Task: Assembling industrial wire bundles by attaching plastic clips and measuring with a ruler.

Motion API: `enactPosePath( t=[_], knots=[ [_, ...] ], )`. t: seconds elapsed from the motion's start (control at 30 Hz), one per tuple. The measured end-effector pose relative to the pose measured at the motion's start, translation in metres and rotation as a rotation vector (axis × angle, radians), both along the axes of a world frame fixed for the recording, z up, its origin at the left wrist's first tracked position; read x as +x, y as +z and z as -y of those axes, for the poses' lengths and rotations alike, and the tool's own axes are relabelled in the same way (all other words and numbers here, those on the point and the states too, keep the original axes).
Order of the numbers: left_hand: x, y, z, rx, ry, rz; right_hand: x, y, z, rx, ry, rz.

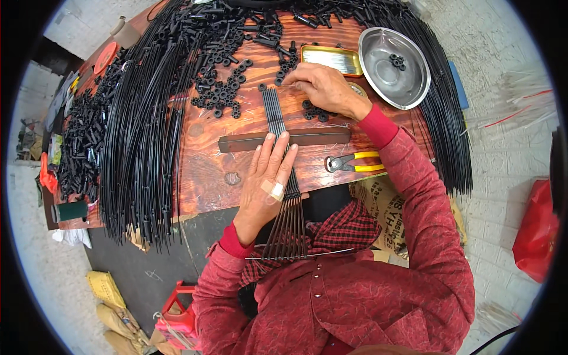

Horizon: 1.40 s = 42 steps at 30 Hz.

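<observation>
My left hand lies with its fingers stretched out over a bundle of slim black rods. The rods cross a dark metal bar and fan out past the table's near edge toward my lap. By their far tips, my right hand is closed in a pinch; what the fingertips hold is too thin to make out. A small black ring sits at the rod tips. Beyond my right hand is a yellow tin of thin pale needles. Small black round parts lie just under the right wrist.
Yellow-handled pincers rest right of the rods. A steel bowl holds a few black rings. Long black rods are heaped at left and right. Loose black fittings cover the far table. A red stool stands lower left.
</observation>
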<state>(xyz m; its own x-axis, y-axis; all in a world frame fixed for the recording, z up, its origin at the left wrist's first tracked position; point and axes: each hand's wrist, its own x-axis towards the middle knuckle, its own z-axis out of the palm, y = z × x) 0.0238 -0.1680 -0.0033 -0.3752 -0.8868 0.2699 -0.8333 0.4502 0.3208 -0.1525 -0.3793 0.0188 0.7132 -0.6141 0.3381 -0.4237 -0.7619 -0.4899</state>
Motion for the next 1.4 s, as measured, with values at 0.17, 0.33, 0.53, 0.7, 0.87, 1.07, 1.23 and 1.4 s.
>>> enactPosePath(
  t=[0.17, 0.33, 0.53, 0.7, 0.87, 1.07, 1.23, 1.4],
  knots=[
    [-0.002, 0.006, 0.001, 0.036, 0.001, -0.098, 0.004, -0.006, 0.001, 0.021, 0.008, 0.023],
    [-0.001, 0.004, 0.003, 0.047, -0.009, -0.116, 0.005, -0.009, -0.001, 0.062, 0.005, 0.069],
    [-0.001, -0.001, 0.003, 0.015, 0.005, -0.071, 0.003, -0.011, -0.001, 0.064, -0.018, 0.092],
    [0.003, -0.006, 0.004, -0.008, -0.001, -0.001, 0.004, -0.013, -0.001, 0.091, 0.006, 0.118],
    [0.0, -0.001, 0.004, 0.038, -0.006, -0.054, 0.003, -0.017, -0.003, 0.1, -0.002, 0.122],
    [0.0, -0.004, 0.004, 0.004, 0.001, 0.017, 0.003, -0.019, -0.001, 0.124, -0.018, 0.149],
    [0.001, 0.002, 0.004, 0.05, -0.002, -0.037, 0.004, -0.014, -0.002, 0.156, -0.002, 0.137],
    [-0.001, 0.005, 0.005, 0.088, -0.002, -0.107, 0.004, -0.021, -0.001, 0.154, 0.01, 0.191]
  ],
)
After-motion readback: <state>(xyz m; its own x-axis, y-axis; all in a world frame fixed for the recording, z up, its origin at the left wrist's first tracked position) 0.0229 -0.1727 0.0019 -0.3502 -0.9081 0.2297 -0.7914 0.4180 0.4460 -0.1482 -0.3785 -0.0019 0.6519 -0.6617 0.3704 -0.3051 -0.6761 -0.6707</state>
